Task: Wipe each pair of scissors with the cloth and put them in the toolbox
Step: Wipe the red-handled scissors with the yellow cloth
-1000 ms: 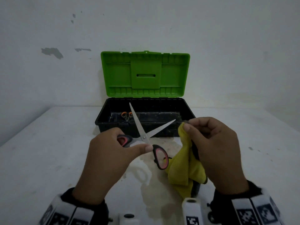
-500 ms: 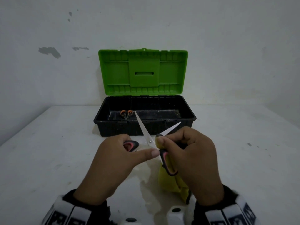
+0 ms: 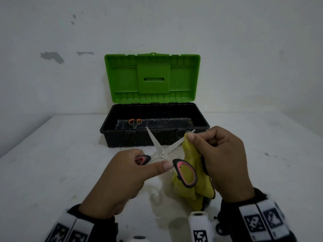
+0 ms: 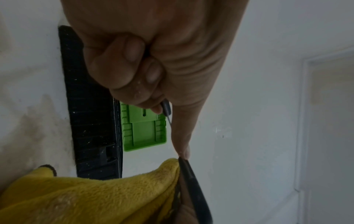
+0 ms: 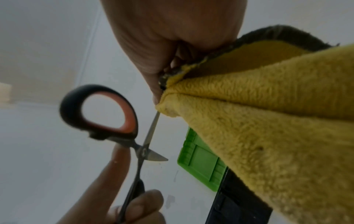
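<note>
My left hand point(image 3: 139, 165) grips one black-and-pink handle of the scissors point(image 3: 163, 152), thumb stretched toward the other handle loop point(image 3: 186, 173). The blades stand spread apart in front of the toolbox point(image 3: 120, 137). My right hand point(image 3: 215, 154) pinches the yellow cloth point(image 3: 190, 163) round the right blade near its tip. In the right wrist view the cloth point(image 5: 268, 121) wraps the blade of the scissors point(image 5: 145, 145) just below my fingertips. The left wrist view has the cloth point(image 4: 86, 197) low, under my curled left hand point(image 4: 138, 75). A second pair with orange handles point(image 3: 135, 121) lies in the black toolbox.
The toolbox's green lid point(image 3: 152, 77) stands upright against the white wall. A damp stain point(image 3: 157, 198) marks the white table under my hands. A white marker-tagged device point(image 3: 200, 226) sits at the near edge.
My right hand with the cloth has slid outward along the right blade, from near the pivot to near the tip. The left hand holds its handle as before.
</note>
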The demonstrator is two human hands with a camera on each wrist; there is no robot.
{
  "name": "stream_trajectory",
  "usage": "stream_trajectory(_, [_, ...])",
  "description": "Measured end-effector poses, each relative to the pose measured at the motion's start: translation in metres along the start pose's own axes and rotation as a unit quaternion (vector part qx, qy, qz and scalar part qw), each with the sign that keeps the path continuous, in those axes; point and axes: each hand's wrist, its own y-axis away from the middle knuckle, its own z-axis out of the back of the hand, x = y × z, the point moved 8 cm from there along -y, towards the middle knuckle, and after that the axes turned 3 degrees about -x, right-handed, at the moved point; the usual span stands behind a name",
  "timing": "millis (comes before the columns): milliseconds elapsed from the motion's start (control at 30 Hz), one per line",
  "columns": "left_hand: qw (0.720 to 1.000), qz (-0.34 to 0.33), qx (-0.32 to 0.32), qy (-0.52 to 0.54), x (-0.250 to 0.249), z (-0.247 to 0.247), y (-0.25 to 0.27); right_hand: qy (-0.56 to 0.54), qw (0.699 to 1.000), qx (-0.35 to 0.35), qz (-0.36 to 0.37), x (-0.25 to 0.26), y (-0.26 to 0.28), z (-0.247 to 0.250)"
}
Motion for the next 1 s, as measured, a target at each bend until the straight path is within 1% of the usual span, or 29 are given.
stream_trajectory(33, [1.0, 0.0, -0.003, -0.001, 0.0, -0.001, -0.001, -0.003, 1.0, -0.007, -0.003, -0.002, -0.001, 0.001])
stream_trajectory(100, [1.0, -0.001, -0.006, -0.003, 0.0, -0.002, -0.001, 0.017, 1.0, -0.005, 0.013, 0.001, 0.004, -0.003])
stream_trajectory(167, [1.0, -0.007, -0.006, -0.003, -0.001, 0.0, -0.001, 0.035, 0.999, 0.021, 0.028, 0.007, 0.011, -0.011])
stream_trajectory(233, [1.0, -0.017, -0.009, -0.01, -0.004, 0.003, -0.001, 0.038, 0.998, 0.038, 0.022, 0.007, 0.013, -0.015])
stream_trajectory(400, [0.998, -0.039, -0.028, -0.042, -0.009, 0.006, 0.001, 0.019, 0.999, -0.026, 0.009, 0.0, 0.0, 0.001])
stream_trajectory(467, [0.998, -0.038, -0.028, -0.044, -0.008, 0.007, 0.002, 0.022, 0.999, -0.016, 0.018, 0.003, 0.004, -0.004])
stream_trajectory(533, [0.998, -0.037, -0.027, -0.043, -0.009, 0.008, 0.003, 0.03, 0.999, 0.009, 0.026, 0.007, 0.01, -0.011])
stream_trajectory(633, [0.995, -0.052, -0.037, -0.075, -0.011, 0.013, 0.004, 0.042, 0.998, 0.022, 0.03, 0.004, 0.009, -0.013])
stream_trajectory(700, [0.992, -0.054, -0.046, -0.107, -0.01, 0.016, 0.004, 0.06, 0.998, 0.012, 0.029, -0.002, 0.002, -0.01])
stream_trajectory(767, [0.991, -0.039, -0.051, -0.12, -0.006, 0.021, 0.002, 0.109, 0.994, -0.011, 0.032, -0.01, -0.007, -0.003])
stream_trajectory(833, [0.989, -0.027, -0.053, -0.138, -0.003, 0.027, 0.0, 0.138, 0.99, -0.038, 0.009, -0.023, -0.018, 0.008])
stream_trajectory(900, [0.986, -0.032, -0.053, -0.156, -0.003, 0.031, -0.001, 0.13, 0.99, -0.053, -0.02, -0.033, -0.029, 0.02])
stream_trajectory(1000, [0.989, -0.033, -0.054, -0.134, -0.005, 0.035, -0.005, 0.132, 0.989, -0.063, -0.026, -0.035, -0.045, 0.033])
